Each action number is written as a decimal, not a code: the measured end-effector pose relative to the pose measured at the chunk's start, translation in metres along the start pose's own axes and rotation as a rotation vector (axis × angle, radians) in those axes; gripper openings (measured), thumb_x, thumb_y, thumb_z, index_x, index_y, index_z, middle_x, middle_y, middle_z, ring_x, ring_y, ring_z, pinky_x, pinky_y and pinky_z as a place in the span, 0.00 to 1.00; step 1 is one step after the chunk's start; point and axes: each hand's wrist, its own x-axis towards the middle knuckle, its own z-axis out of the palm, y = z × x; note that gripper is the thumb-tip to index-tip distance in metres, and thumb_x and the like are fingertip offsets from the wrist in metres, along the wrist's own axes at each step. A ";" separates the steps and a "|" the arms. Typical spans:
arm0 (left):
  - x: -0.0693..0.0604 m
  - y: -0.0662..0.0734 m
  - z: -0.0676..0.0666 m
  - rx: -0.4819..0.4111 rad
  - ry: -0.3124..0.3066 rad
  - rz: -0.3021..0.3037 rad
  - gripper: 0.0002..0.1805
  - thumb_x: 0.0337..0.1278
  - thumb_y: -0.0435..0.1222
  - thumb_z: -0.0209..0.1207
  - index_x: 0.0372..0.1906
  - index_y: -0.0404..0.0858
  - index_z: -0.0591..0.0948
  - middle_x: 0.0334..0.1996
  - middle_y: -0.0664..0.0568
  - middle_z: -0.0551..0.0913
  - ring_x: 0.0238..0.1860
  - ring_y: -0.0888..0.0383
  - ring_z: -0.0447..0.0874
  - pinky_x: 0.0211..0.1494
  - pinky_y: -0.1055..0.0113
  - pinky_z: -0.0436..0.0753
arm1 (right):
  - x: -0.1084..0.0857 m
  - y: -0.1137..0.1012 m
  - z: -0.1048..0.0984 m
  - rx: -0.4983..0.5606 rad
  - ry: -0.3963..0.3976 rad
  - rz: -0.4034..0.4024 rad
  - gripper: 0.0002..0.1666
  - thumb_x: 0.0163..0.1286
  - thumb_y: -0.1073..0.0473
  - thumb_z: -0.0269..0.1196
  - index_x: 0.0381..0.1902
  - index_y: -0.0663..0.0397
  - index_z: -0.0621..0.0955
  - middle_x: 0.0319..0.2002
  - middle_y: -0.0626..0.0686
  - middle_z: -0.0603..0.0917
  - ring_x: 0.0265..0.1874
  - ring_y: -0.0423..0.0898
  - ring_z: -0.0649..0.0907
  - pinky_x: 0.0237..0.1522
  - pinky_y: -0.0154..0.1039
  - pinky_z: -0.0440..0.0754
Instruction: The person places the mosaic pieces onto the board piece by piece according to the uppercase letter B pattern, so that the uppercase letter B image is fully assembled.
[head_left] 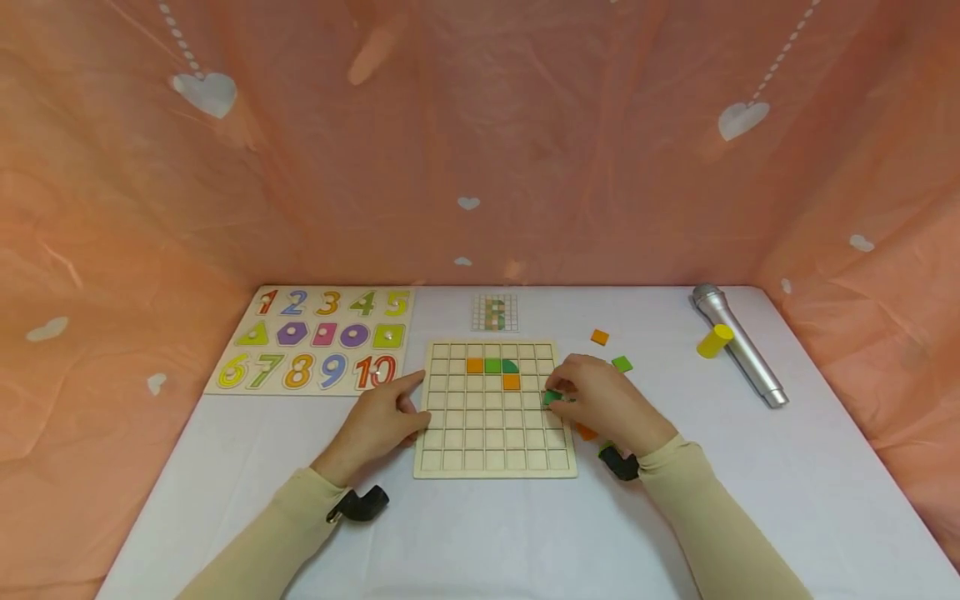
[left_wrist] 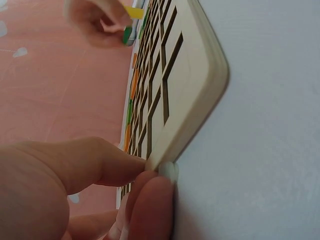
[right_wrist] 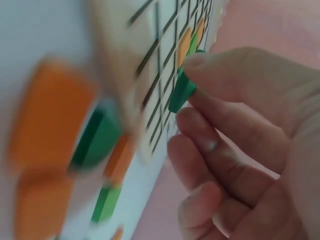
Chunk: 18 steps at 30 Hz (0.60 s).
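Observation:
A wooden grid board (head_left: 480, 458) lies on the table. My left hand (head_left: 378, 425) grips its left edge; in the left wrist view thumb and fingers pinch the board's rim (left_wrist: 200, 85). Over the board's right edge, my right hand (head_left: 611, 400) pinches a dark green piece (head_left: 551, 398), also seen between thumb and finger in the right wrist view (right_wrist: 182, 90). In the board's upper rows sit an orange square (head_left: 475, 366), a light green square (head_left: 492, 366), a dark green rounded piece (head_left: 510, 367) and, below that one, another orange square (head_left: 512, 382).
A small pattern card (head_left: 495, 313) lies behind the board. A number and shape puzzle (head_left: 315, 350) is at the left. Loose pieces, among them an orange square (head_left: 600, 337) and a green square (head_left: 622, 364), lie at the right, with a yellow cylinder (head_left: 715, 341) and a silver microphone (head_left: 742, 346) beyond.

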 end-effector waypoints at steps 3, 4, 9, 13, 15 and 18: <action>0.000 0.000 -0.001 -0.001 0.002 0.000 0.42 0.63 0.35 0.71 0.81 0.38 0.70 0.27 0.51 0.83 0.22 0.58 0.83 0.30 0.65 0.81 | 0.015 -0.011 0.007 0.032 -0.023 -0.029 0.10 0.68 0.57 0.76 0.45 0.50 0.91 0.43 0.46 0.88 0.43 0.43 0.84 0.52 0.46 0.85; 0.000 0.000 -0.001 -0.004 0.002 -0.002 0.42 0.63 0.35 0.71 0.81 0.38 0.70 0.28 0.51 0.83 0.22 0.58 0.83 0.30 0.65 0.81 | 0.018 -0.015 0.009 0.036 -0.026 -0.033 0.09 0.68 0.58 0.76 0.46 0.49 0.91 0.43 0.46 0.87 0.43 0.43 0.83 0.51 0.45 0.85; -0.001 0.001 0.000 -0.010 0.001 -0.007 0.42 0.63 0.34 0.71 0.81 0.38 0.71 0.27 0.51 0.83 0.22 0.58 0.83 0.30 0.65 0.82 | 0.027 -0.026 0.021 0.035 -0.027 -0.091 0.10 0.69 0.58 0.75 0.47 0.48 0.92 0.44 0.45 0.87 0.44 0.43 0.83 0.51 0.44 0.85; -0.002 0.001 0.000 0.000 0.002 0.000 0.42 0.63 0.34 0.71 0.81 0.37 0.71 0.27 0.52 0.83 0.22 0.59 0.83 0.29 0.66 0.80 | 0.028 -0.029 0.026 0.018 -0.033 -0.122 0.11 0.69 0.61 0.73 0.48 0.49 0.92 0.44 0.44 0.87 0.44 0.42 0.83 0.51 0.42 0.84; -0.002 0.001 0.000 0.006 0.004 -0.001 0.42 0.63 0.35 0.71 0.81 0.37 0.71 0.27 0.52 0.83 0.22 0.59 0.83 0.29 0.66 0.80 | 0.028 -0.029 0.027 0.010 -0.032 -0.129 0.11 0.69 0.62 0.72 0.48 0.49 0.92 0.43 0.44 0.87 0.43 0.41 0.82 0.49 0.41 0.84; -0.001 0.001 -0.001 0.012 0.005 0.003 0.42 0.62 0.35 0.71 0.81 0.38 0.71 0.26 0.52 0.83 0.22 0.59 0.83 0.30 0.66 0.79 | 0.028 -0.030 0.028 -0.002 -0.020 -0.138 0.11 0.69 0.63 0.72 0.49 0.49 0.92 0.43 0.44 0.86 0.42 0.41 0.82 0.48 0.40 0.83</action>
